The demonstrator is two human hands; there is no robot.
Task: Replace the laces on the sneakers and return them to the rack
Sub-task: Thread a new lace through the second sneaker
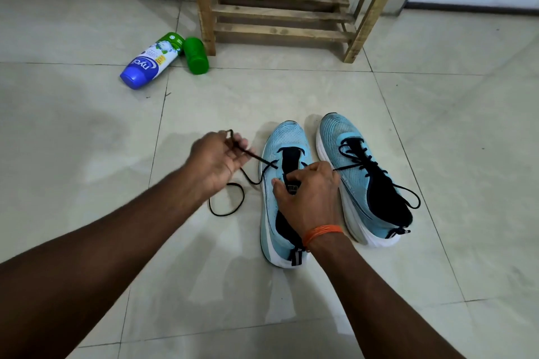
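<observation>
Two light-blue sneakers stand side by side on the tiled floor, toes pointing away from me. The left sneaker (284, 143) has a black lace (233, 207) running out of its lowest eyelets and looping on the floor to its left. My left hand (217, 159) pinches that lace near its end, held just left of the shoe. My right hand (306, 192) grips the black tongue of the left sneaker. The right sneaker (361, 178) is fully laced in black, its ends loose.
A wooden rack (280, 13) stands against the wall straight ahead. A powder bottle (150, 63) lies on the floor beside a green cap (196, 55), left of the rack. An orange thread band (322, 232) circles my right wrist.
</observation>
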